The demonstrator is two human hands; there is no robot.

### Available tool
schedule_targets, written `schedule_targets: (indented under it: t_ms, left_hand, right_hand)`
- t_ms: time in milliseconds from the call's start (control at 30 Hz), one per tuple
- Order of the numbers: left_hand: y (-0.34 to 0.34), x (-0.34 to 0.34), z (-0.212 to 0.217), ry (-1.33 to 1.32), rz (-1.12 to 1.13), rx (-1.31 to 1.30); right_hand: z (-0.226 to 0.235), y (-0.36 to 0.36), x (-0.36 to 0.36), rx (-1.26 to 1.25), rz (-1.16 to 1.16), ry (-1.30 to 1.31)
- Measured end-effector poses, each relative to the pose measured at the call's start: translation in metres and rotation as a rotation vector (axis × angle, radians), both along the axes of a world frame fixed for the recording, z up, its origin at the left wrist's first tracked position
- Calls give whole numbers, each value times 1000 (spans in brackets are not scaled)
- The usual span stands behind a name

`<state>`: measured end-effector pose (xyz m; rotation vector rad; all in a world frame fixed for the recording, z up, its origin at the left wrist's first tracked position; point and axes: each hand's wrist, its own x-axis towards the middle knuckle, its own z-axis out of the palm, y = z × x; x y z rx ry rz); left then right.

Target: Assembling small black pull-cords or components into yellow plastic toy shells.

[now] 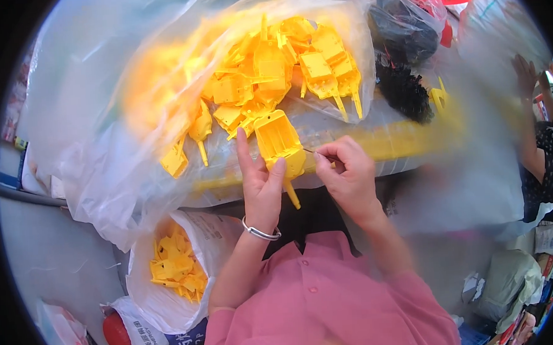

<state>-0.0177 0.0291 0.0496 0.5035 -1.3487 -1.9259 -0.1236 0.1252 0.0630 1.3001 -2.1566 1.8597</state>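
Observation:
In front of me, my left hand (260, 190) grips a yellow plastic housing (278, 135) with an open box-shaped hollow and a peg pointing down toward me. Thumb and fingers hold it from its left side and lower edge. My right hand (353, 172) is closed in a pinch on a thin dark rod (308, 150), whose far end meets the housing's right edge. What kind of rod it is, I cannot tell. Just beyond my hands, a heap of similar yellow plastic parts (269, 68) spills from a big clear plastic bag (87, 76).
A white sack (143, 301) with more yellow pieces (177, 263) stands at lower left, beside a red round object (118, 335). Black bristly strands (404, 92) lie right of the heap. Another person's arm (529, 124) shows at far right.

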Motion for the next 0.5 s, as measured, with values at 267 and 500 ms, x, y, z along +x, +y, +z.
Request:
schedule_targets:
  t_ms: [267,500]
  left_hand:
    - [-1,0,-5,-35,21,-93]
    - [0,-1,-7,-22,52,-224]
  right_hand:
    - [-8,-21,2,45,-96,226]
    - [-6,-26,3,65,-137,264]
